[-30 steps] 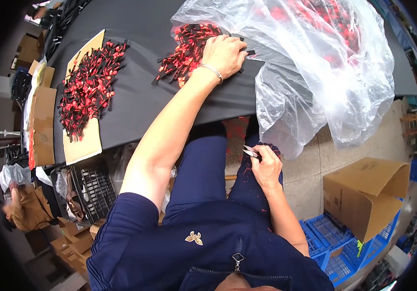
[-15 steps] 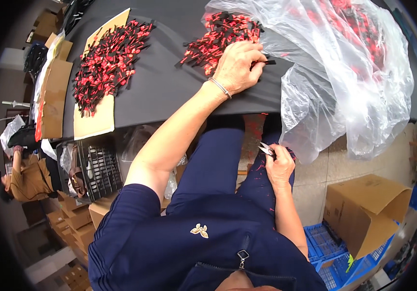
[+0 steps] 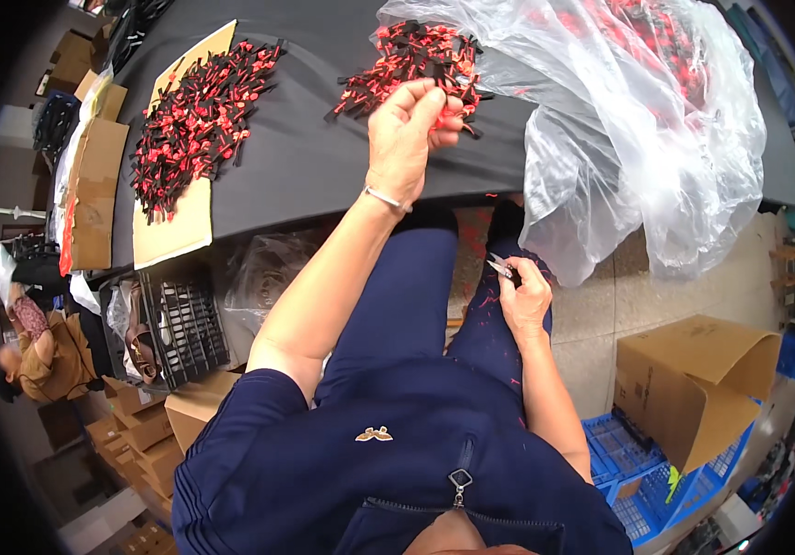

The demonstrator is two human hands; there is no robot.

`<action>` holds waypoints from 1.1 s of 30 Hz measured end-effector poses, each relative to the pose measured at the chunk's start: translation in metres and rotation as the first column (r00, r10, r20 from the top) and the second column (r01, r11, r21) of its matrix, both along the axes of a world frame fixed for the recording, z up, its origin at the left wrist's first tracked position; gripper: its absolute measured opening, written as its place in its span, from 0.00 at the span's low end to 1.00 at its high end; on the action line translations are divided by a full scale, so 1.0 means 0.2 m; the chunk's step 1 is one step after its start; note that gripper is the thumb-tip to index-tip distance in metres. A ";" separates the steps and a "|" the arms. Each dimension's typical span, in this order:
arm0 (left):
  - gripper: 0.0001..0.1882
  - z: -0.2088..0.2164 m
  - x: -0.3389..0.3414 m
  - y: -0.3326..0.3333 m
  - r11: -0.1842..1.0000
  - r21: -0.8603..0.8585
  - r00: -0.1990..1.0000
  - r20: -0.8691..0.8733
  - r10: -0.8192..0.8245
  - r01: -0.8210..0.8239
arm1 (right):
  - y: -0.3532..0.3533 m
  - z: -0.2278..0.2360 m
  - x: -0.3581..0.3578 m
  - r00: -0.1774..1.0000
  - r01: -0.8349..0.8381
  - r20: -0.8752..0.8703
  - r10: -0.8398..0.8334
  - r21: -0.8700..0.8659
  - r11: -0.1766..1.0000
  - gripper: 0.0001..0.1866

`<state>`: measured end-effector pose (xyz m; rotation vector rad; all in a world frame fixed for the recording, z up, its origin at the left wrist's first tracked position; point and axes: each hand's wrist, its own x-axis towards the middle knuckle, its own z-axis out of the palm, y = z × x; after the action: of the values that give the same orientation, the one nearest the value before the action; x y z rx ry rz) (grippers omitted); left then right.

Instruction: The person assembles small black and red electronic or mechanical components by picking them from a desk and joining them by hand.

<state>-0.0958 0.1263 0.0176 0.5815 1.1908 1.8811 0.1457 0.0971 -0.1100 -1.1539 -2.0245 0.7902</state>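
Note:
My left hand (image 3: 404, 129) is raised over the table's near edge, thumb and forefinger pinched together. Between the fingers is a small red-and-black piece, mostly hidden by them. Just beyond lies a loose pile of such pieces (image 3: 407, 65), which look like little knotted ribbon strips. Low over my right thigh, my right hand (image 3: 525, 298) is closed around a pair of small thread snips (image 3: 500, 265), their pointed metal blades sticking out past the fingers. Red thread scraps (image 3: 485, 301) cling to the trouser leg beside it.
On the left, another heap of the pieces (image 3: 196, 125) covers a cardboard sheet (image 3: 173, 231). A big clear plastic bag (image 3: 592, 176) with more inside drapes over the table's right edge. An open carton (image 3: 670, 388) rests on blue crates (image 3: 615, 453). Another person (image 3: 55, 356) is at far left.
My left hand has drawn back from the pile, moving left and turning with its fingers pinched. My right hand stays low with the snips.

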 end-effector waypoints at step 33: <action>0.09 -0.05 0.50 -0.53 0.804 -0.381 0.889 0.186 -0.417 0.457 | -0.12 0.53 0.14 0.996 0.089 -0.023 -0.086 0.280 0.956 0.14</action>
<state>0.0044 0.0206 0.0076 0.4727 1.2235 1.2013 0.1730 0.0739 -0.0048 -1.0641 -1.9848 0.4454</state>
